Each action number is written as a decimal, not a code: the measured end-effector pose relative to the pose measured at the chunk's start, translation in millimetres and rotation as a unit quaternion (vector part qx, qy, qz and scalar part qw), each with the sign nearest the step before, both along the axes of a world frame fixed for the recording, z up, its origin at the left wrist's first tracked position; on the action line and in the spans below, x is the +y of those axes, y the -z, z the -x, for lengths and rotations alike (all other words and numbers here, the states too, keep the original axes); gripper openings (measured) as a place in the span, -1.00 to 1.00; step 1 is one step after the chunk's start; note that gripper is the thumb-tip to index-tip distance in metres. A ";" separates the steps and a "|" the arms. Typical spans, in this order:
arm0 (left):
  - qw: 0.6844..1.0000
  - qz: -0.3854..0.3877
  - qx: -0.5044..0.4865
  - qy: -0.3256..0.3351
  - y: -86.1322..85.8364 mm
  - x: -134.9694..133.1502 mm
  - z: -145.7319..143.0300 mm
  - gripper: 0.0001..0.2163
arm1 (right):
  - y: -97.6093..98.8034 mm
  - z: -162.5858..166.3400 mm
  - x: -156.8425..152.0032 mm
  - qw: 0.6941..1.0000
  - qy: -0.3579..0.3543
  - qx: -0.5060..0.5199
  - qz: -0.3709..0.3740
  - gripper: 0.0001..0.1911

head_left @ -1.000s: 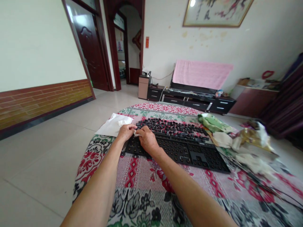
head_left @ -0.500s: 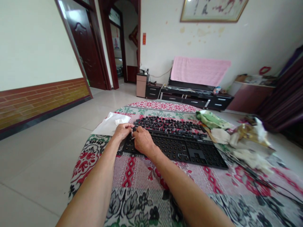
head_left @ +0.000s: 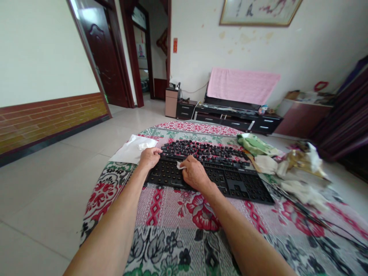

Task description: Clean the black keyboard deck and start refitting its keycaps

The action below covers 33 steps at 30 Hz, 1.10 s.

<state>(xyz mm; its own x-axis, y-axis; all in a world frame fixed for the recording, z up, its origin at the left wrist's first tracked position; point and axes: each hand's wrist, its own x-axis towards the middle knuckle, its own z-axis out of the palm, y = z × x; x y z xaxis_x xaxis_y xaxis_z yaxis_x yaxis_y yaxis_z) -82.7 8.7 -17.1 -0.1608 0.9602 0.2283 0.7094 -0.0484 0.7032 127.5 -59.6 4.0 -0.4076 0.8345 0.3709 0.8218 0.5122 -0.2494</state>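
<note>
A black keyboard base (head_left: 230,180) with its keycaps off lies on a round table with a flowered cloth (head_left: 172,226). Loose black keycaps (head_left: 207,150) are heaped along its far edge. My left hand (head_left: 149,158) rests curled on the keyboard's far left corner, gripping it. My right hand (head_left: 194,174) lies on the keyboard a little left of its middle, fingers closed on a small white wipe (head_left: 180,165) pressed against the base.
A white plastic bag (head_left: 130,150) lies at the table's left edge. Green cloth (head_left: 254,145), crumpled tissues (head_left: 301,189) and black cables (head_left: 316,222) clutter the right side. Beyond are a tiled floor, a dark TV cabinet (head_left: 238,119) and a pink cloth (head_left: 243,86).
My right hand has slid to the right along the keyboard with the white wipe, away from my left hand. The left hand stayed at the corner.
</note>
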 end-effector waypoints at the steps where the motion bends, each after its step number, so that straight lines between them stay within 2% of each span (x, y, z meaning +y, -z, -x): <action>1: 0.999 -0.017 0.027 -0.003 -2.0 -1.4 -2.9 -0.75 | 1.1 -1.9 0.5 1.000 0.000 0.016 -0.005 -0.71; 5: 0.989 -0.074 0.118 0.044 -11.0 -8.4 -17.7 -0.81 | 2.8 0.0 4.6 0.998 -0.001 0.047 -0.037 -0.66; 10: 0.967 -0.059 0.204 0.144 -16.8 -16.2 -28.0 -0.84 | 1.4 8.8 6.6 0.999 0.024 -0.012 -0.022 -0.70; 16: 0.961 -0.043 0.225 0.152 -19.5 -19.0 -27.3 -0.83 | -1.0 -9.2 8.4 0.997 0.080 -0.020 -0.010 -0.74; 20: 0.964 -0.031 0.218 0.147 -21.1 -20.0 -28.2 -0.84 | -0.9 -24.4 13.8 0.992 0.120 0.029 -0.012 -0.74; 23: 0.964 -0.031 0.218 0.149 -21.7 -20.4 -29.0 -0.84 | 3.1 -22.9 14.7 0.995 0.070 0.066 -0.036 -0.73; 26: 0.964 -0.031 0.219 0.149 -22.1 -20.8 -29.3 -0.82 | 7.1 -16.1 11.9 0.998 0.022 0.051 -0.039 -0.73; 33: 0.963 -0.025 0.222 0.154 -21.3 -19.8 -29.3 -0.83 | 1.3 -30.0 4.3 1.000 -0.008 0.003 -0.014 -0.72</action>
<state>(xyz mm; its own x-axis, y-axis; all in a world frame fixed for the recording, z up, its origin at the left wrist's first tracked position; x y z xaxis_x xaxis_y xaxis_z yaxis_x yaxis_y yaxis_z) -53.4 -11.1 4.2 0.2532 0.9331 0.2553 0.8860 -0.3296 0.3261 157.5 -55.3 2.8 -0.4183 0.8169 0.3971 0.8120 0.5322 -0.2397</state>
